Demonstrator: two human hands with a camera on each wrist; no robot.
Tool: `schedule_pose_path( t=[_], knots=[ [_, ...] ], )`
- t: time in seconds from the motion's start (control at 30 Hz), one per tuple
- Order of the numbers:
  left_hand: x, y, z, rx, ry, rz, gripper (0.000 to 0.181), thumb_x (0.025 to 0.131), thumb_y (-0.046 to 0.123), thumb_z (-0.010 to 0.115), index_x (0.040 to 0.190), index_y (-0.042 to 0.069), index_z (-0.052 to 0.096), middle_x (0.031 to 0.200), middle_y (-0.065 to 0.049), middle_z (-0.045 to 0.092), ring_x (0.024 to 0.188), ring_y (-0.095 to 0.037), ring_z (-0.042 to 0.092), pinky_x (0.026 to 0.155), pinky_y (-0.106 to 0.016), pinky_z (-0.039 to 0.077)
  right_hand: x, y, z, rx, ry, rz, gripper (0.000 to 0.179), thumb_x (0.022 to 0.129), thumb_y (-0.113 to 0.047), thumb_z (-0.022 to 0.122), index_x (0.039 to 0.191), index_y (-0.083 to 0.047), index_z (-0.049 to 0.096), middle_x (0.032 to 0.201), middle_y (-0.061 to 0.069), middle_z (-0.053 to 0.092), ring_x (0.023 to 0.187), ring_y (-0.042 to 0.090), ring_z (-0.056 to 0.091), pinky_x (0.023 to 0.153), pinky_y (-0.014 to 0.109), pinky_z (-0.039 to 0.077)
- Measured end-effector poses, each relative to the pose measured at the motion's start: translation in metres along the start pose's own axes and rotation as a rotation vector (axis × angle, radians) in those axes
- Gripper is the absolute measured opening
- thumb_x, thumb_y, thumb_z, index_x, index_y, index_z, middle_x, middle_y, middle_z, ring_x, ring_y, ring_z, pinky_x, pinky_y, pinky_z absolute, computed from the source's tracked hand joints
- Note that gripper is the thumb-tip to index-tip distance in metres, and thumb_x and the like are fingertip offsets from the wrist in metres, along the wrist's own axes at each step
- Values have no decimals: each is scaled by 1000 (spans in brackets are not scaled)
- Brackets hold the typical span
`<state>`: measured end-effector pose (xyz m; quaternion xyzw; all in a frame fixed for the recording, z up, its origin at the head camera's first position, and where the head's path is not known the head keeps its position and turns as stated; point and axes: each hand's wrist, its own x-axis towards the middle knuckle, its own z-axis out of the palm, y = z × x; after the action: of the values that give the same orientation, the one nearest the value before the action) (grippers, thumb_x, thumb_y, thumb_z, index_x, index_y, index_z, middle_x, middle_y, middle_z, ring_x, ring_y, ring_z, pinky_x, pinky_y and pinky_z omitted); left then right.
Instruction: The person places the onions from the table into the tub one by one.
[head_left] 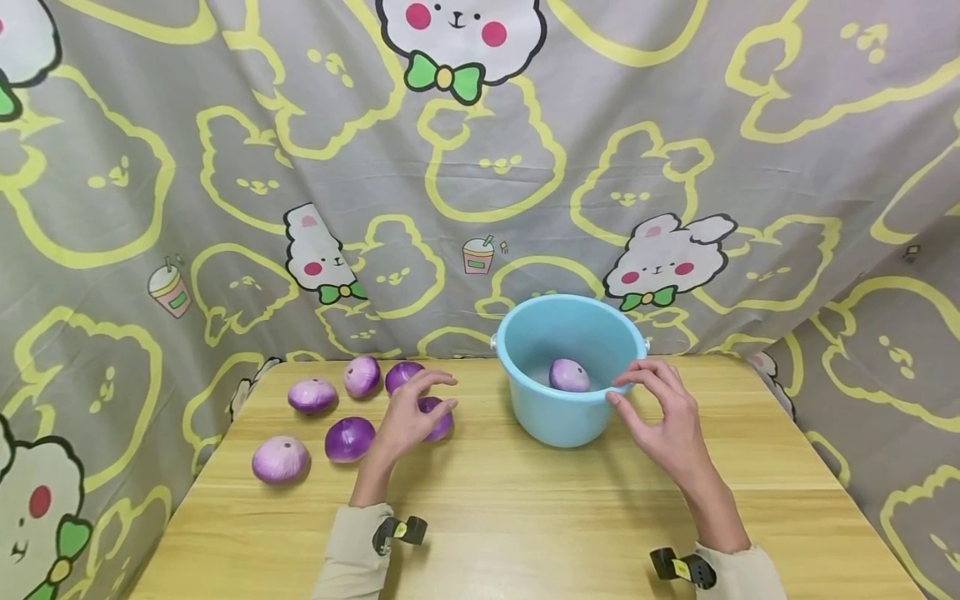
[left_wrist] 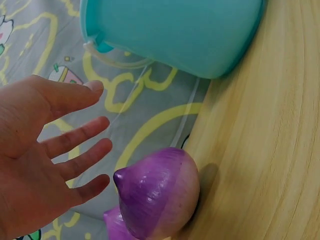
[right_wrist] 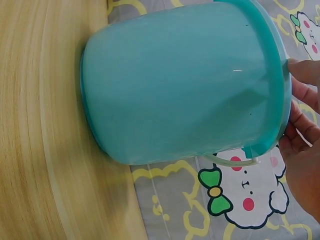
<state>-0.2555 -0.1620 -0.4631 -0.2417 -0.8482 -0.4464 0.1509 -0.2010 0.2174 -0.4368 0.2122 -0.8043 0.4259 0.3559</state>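
Note:
A light blue bucket (head_left: 562, 421) stands upright on the table, with one purple onion (head_left: 568, 377) lying inside it. My right hand (head_left: 670, 421) pinches the near right part of the bucket's rim, thumb outside and fingers over the edge; the right wrist view shows the fingertips on that rim (right_wrist: 284, 95). My left hand (head_left: 408, 421) hovers with fingers spread and holds nothing. Below and beside it is a purple onion (head_left: 438, 419), partly hidden by the hand in the head view. The left wrist view shows an onion (left_wrist: 162, 195) apart from the fingers.
More onions lie on the left of the wooden table (head_left: 517, 517), among them a pale one (head_left: 281, 460) and a dark purple one (head_left: 350, 439). A patterned grey curtain (head_left: 480, 183) hangs behind the table. The bucket's handle (right_wrist: 232, 162) hangs down at its side.

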Motion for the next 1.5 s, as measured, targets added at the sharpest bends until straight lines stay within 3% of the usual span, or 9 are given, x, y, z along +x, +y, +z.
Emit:
schedule_pose_path(
  t=[0.67,1.07,1.5],
  knots=[
    [-6,-13,-2,55,-27,-19,34,81,-1,83,114,3,72,119,-14,70,114,-34,65,102,-50,50,1,-2,1,3,13,-12,30,76,8,85,98,-9,74,110,7,64,113,20,52,104,17,37],
    [-9,-23,-4,126,-70,-27,32,82,4,84,111,1,72,119,-18,69,117,-37,62,106,-53,46,1,-2,2,11,22,-24,33,73,10,86,98,-9,74,110,8,65,112,22,52,104,16,37],
    [-14,-28,-2,183,-139,-120,40,82,14,86,119,7,72,131,-20,61,122,-43,58,105,-63,43,1,-1,2,11,22,-20,33,73,10,86,98,-8,74,109,9,65,112,23,52,104,16,37]
  ],
)
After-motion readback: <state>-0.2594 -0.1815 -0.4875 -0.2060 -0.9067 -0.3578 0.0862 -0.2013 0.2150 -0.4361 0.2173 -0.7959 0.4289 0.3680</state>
